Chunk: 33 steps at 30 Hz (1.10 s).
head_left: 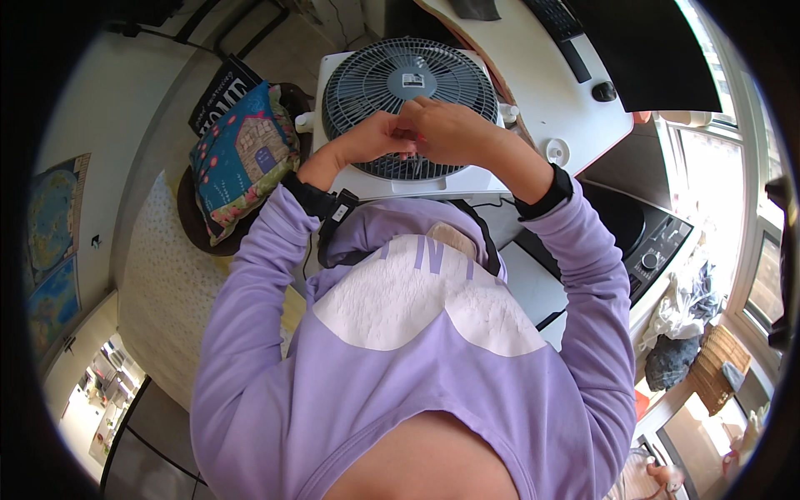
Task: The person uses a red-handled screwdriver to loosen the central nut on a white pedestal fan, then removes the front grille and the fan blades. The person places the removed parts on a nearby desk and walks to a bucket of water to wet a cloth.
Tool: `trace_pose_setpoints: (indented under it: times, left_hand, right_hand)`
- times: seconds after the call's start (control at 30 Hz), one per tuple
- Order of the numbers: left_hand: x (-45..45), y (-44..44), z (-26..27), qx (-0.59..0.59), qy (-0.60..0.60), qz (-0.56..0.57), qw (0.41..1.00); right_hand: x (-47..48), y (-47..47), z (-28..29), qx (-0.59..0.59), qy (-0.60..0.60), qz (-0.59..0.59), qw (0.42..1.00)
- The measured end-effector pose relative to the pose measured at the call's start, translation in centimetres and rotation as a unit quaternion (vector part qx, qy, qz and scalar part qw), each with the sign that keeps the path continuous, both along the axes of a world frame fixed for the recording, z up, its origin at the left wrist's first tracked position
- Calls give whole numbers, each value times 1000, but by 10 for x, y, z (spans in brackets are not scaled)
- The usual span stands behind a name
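Observation:
A fan with a round dark wire grille [359, 81] lies face up on a white base panel [406, 187] in front of me. Its grey-blue hub [409, 80] bears a small label. My left hand [375, 136] and my right hand [450, 128] meet over the near half of the grille. Their fingers are bent towards each other around something small with a bit of red, mostly hidden; I cannot tell what it is or which hand grips it. White knobs stand at the left [304, 122] and right [509, 112] of the panel.
A house-patterned cushion [240, 156] rests on a dark round seat at the left. Right of the fan is a white desk [531, 69] with a black mouse [604, 92], a keyboard [556, 19] and a small white round part [557, 152]. A black appliance with a dial [650, 260] stands at the right.

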<state>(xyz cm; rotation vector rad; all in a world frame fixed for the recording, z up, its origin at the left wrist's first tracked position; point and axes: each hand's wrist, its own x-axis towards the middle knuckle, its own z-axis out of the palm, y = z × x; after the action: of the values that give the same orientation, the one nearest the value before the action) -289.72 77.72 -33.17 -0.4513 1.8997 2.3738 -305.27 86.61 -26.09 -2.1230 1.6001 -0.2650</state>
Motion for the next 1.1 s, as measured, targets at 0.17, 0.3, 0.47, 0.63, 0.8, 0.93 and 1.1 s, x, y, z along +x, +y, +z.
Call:
trace_pose_setpoints:
  times: [0.17,0.3,0.47,0.63,0.8,0.93,1.1]
  left_hand:
    - [-4,8,-5,-14,18,67,998]
    - [-4,9,-1,-81,4,63,995]
    - [-1,0,5,-51,-77,-13,996]
    - [-2,10,2,-115,14,63,991]
    - [-9,17,-1,-233,-20,72,970]
    - [-7,11,6,-128,-41,48,990]
    - [-3,8,13,-133,-37,8,990]
  right_hand:
    - [5,-9,6,67,149,-105,981]
    - [7,-11,9,79,136,-44,987]
    - [6,-3,6,-44,75,-30,996]
    - [5,-4,9,32,69,-85,994]
    - [7,-11,9,92,165,-96,977]
    - [5,-3,4,20,88,-83,992]
    - [4,4,3,-27,-17,-82,996]
